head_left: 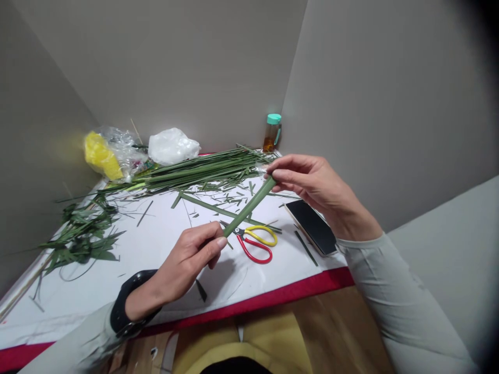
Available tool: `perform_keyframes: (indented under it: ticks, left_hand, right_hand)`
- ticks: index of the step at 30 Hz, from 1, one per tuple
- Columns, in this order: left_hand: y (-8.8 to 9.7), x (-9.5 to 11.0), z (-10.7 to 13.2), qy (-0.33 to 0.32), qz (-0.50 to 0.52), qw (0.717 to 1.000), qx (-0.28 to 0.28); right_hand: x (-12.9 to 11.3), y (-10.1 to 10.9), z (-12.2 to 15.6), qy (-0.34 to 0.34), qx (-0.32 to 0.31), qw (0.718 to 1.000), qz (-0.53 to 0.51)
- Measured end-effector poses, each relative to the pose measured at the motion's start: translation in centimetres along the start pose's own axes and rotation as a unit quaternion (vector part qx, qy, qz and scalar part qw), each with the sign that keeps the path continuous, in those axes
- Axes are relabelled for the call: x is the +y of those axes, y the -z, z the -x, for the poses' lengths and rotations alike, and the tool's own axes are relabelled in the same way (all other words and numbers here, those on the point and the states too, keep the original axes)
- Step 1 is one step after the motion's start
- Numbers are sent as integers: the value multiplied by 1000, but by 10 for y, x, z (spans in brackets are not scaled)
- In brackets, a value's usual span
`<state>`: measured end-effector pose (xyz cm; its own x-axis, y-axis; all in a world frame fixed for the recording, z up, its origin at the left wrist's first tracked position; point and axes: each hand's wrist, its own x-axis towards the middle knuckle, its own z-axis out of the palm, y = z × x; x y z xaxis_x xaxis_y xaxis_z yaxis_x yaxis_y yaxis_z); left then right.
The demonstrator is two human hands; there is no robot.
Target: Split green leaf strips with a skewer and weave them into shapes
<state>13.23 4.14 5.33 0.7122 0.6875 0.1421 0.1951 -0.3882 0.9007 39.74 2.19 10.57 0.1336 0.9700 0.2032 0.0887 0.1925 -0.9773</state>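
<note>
rolled green leaf [249,206] between left hand [187,257] and right hand [307,184], each pinching one end

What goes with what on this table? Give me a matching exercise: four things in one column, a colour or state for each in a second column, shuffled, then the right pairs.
Things:
1. Rolled green leaf strip
2. Scissors
3. Smartphone
4. Bottle

Colours or states:
A. Teal cap, amber liquid inside
B. Held between the left hand and the right hand
C. Red and yellow handles
D. Black screen facing up

Pairs: 1-B, 2-C, 3-D, 4-A
</note>
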Motion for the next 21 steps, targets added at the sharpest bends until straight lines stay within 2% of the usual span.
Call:
perform_keyframes:
  ticks: [6,21]
  left_hand:
    - [-3,1,5,6,6,1000,-4]
    - [-7,3,5,7,109,988,108]
  right_hand:
    - [5,4,-3,15,23,1000,-2]
    - [13,-4,0,88,91,992,-3]
